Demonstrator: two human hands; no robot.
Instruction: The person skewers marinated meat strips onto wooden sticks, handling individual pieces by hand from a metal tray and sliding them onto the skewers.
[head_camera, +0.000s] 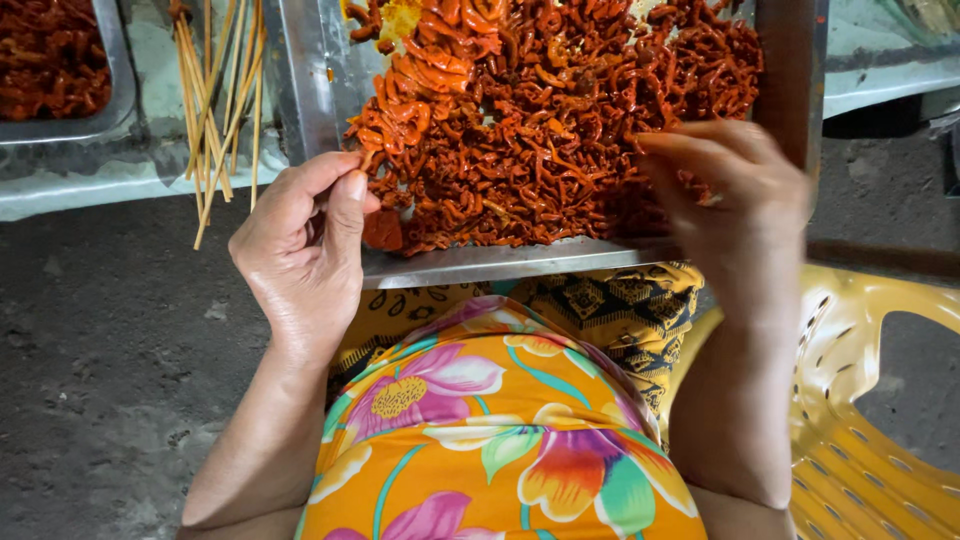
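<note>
Meat strips (540, 130) fill the tray (500, 264) before us; left hand (300, 245) pinches one at its near corner, right hand (735, 195), blurred, curls over the heap, grip unclear.

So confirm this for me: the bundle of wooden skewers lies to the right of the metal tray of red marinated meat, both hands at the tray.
Wrong side. In the head view the wooden skewers lie left of the metal tray of red marinated meat. The left hand and right hand are indeed at the tray.

Metal tray (500, 262) lies directly ahead of both sets of fingers, heaped with meat strips (540, 130). Skewers (215, 110) lie left of the left hand's fingers (345, 205). Plastic chair (860, 400) stands right of and behind the right hand's fingers (690, 150).
</note>
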